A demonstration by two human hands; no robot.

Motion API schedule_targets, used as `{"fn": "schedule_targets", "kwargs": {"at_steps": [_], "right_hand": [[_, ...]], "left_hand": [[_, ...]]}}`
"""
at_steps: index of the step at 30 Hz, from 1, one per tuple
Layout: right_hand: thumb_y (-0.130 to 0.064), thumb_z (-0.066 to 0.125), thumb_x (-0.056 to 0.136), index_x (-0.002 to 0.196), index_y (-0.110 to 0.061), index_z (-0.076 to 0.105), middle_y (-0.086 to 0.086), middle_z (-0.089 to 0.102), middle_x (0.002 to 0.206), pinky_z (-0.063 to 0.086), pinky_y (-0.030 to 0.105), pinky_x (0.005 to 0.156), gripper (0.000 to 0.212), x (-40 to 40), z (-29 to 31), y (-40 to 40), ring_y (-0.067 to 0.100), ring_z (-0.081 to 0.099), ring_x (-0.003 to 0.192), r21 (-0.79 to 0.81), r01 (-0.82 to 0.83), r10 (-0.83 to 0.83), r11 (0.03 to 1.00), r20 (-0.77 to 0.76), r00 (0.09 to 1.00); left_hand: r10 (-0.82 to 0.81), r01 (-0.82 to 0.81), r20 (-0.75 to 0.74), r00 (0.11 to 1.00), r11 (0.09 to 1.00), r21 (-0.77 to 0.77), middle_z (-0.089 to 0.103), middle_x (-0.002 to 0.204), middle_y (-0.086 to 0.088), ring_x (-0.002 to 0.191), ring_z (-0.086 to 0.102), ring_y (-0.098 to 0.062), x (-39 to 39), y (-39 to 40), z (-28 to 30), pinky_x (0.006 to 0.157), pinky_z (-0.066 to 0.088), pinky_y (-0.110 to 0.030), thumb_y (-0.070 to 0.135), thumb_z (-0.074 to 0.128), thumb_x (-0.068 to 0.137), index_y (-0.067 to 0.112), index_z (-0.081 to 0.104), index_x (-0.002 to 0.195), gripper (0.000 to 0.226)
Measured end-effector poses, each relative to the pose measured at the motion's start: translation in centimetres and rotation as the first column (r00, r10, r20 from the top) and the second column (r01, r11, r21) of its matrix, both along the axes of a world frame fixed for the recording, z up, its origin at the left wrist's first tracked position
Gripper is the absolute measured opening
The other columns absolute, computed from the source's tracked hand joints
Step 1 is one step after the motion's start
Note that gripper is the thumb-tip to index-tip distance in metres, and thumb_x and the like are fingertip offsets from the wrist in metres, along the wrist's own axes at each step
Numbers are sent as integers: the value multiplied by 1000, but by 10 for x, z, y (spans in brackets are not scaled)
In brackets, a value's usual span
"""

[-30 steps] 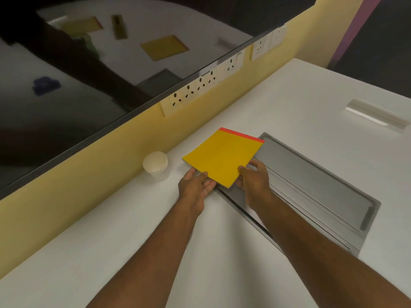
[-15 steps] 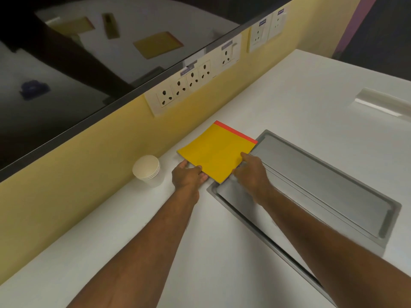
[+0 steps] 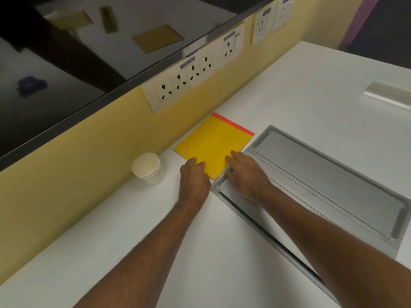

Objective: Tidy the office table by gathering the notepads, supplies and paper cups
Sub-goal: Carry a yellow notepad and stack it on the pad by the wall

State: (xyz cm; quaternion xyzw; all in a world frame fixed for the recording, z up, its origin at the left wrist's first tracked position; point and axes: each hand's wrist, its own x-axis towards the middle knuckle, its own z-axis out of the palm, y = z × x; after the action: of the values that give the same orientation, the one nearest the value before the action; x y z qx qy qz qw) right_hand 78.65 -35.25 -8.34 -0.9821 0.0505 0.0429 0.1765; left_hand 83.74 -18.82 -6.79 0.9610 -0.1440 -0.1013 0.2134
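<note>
A yellow notepad (image 3: 213,143) with a red strip along its far edge lies flat on the white table (image 3: 300,90), close to the yellow partition. My left hand (image 3: 194,178) holds its near corner, thumb on top. My right hand (image 3: 246,174) grips the pad's near right edge, thumb on the cover, above the corner of the grey hatch. A stack of white paper cups (image 3: 148,167) stands upright just left of my left hand, against the partition.
A long grey metal cable hatch (image 3: 322,174) is set into the table to the right of the pad. Wall sockets (image 3: 184,78) sit on the yellow partition (image 3: 66,163), under a dark glossy panel (image 3: 89,52) that reflects other items.
Both hands carried the notepad away from over the hatch toward the partition and lowered it; it now lies flat on the table beside the cups.
</note>
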Motion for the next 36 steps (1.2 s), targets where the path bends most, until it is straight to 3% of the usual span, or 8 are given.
{"fn": "schedule_targets", "kwargs": {"at_steps": [6, 9, 15, 20, 27, 36], "right_hand": [[-33, 31, 111, 160, -13, 24, 11, 16, 169, 10, 41, 126, 54, -3, -2, 0, 28, 15, 156, -108, -52, 50, 993, -20, 999], [-32, 30, 111, 160, -13, 24, 11, 15, 169, 11, 42, 126, 53, -9, 2, 2, 27, 15, 156, -76, -30, 30, 997, 3, 1000], [-31, 45, 106, 154, -11, 40, 10, 39, 160, 23, 35, 124, 52, -65, 30, 0, 21, 34, 149, 47, 128, -132, 991, 117, 984], [-27, 58, 100, 143, -8, 52, 13, 53, 148, 35, 39, 117, 47, -155, 57, -5, 27, 48, 139, 65, 246, -253, 967, 166, 953], [-28, 59, 99, 143, -12, 54, 9, 52, 150, 30, 36, 119, 48, -319, 92, 6, 25, 45, 142, 81, 447, -454, 891, 130, 881], [-30, 55, 101, 146, -14, 52, 5, 49, 153, 28, 34, 121, 47, -522, 140, 39, 23, 41, 145, 103, 587, -596, 803, 128, 792]], "left_hand": [[-29, 28, 15, 999, 999, 39, 32, 160, -15, 145, 30, -31, 0, 1, -4, 115, 33, -35, 15, 53, 102, 3, 49, 144, 43], [-31, 31, 29, 999, 1000, 0, 30, 162, -15, 148, 28, -29, -10, 0, -1, 117, 30, -34, 20, 52, 103, 6, 43, 149, 49], [-85, 90, 95, 992, 994, -56, 38, 159, -10, 147, 32, -25, -57, 3, 15, 122, 26, -39, 31, 53, 102, 11, 42, 151, 55], [-175, 180, 127, 976, 983, -30, 43, 157, -4, 147, 35, -21, -124, -6, 34, 125, 19, -47, 43, 51, 100, 16, 44, 149, 57], [-253, 260, 75, 965, 959, -114, 45, 155, -6, 147, 35, -21, -249, -9, 75, 125, 18, -48, 42, 52, 99, 15, 46, 148, 56], [-412, 417, 77, 908, 905, -83, 48, 153, -5, 145, 38, -21, -426, -12, 129, 123, 19, -48, 41, 51, 98, 13, 49, 145, 54]]}}
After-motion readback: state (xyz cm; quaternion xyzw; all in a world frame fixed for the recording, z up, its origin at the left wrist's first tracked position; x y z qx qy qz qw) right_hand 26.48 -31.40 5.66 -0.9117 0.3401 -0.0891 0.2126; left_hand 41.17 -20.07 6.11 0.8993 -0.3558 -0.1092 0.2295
